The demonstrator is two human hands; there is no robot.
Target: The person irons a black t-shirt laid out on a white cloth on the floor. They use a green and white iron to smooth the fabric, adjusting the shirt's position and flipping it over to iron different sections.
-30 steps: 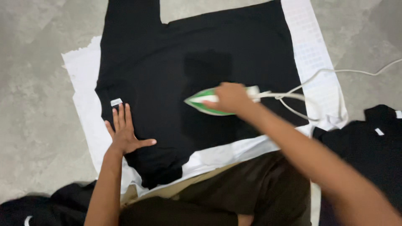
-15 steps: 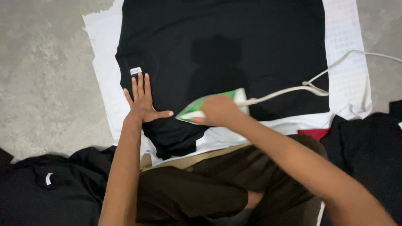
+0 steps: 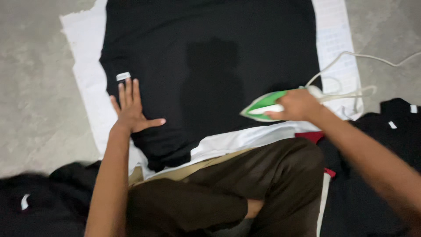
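Observation:
A black shirt [image 3: 210,66] lies spread flat on a white cloth [image 3: 87,83] on the floor. My left hand [image 3: 131,109] presses flat on the shirt's near left part, fingers apart, just below a small white label [image 3: 123,76]. My right hand [image 3: 296,105] grips the handle of a green and white iron [image 3: 263,105], which rests on the shirt's near right edge. The iron's white cord [image 3: 346,57] runs off to the right.
My crossed legs in dark brown trousers [image 3: 228,188] fill the near middle. Piles of black clothes lie at the near left [image 3: 39,202] and at the right [image 3: 386,145], with a bit of red cloth [image 3: 313,137] beside them. Grey concrete floor [image 3: 35,66] surrounds the cloth.
The iron has slid to the right along the shirt's near edge, away from my left hand. My left hand stays flat on the shirt. The view has shifted a little.

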